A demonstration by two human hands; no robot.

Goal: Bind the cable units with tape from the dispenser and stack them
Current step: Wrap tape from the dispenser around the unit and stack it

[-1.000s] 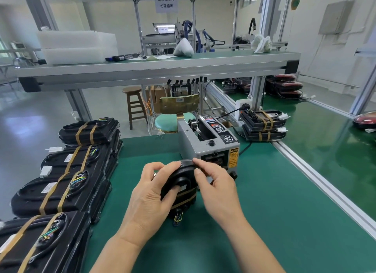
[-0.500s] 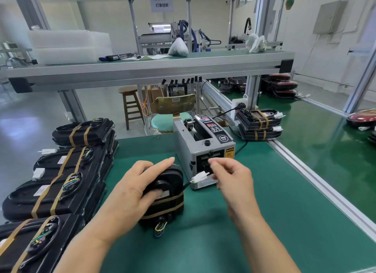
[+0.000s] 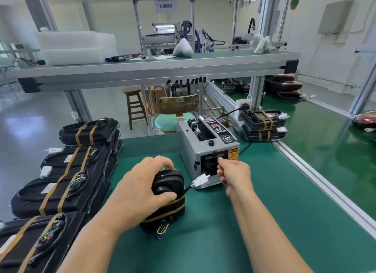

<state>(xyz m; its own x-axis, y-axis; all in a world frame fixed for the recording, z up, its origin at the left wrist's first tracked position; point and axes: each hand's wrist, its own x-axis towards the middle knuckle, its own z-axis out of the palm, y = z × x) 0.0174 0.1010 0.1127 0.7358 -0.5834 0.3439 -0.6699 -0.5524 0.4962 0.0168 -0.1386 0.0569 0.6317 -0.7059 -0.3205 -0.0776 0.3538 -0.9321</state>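
Both bare: left hand [image 3: 140, 188], right hand [image 3: 236, 174]. Forearms [image 3: 262, 232] behind them bare too, uncovered to the frame's bottom edge.

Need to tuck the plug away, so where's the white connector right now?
Head view, centre: the white connector lies just in front of the base of the dispenser, between the left hand gripping the unit and the right hand at its outlet.

Black cable unit [image 3: 168, 193] on edge, one tan tape band; grey dispenser [image 3: 205, 148] just behind.
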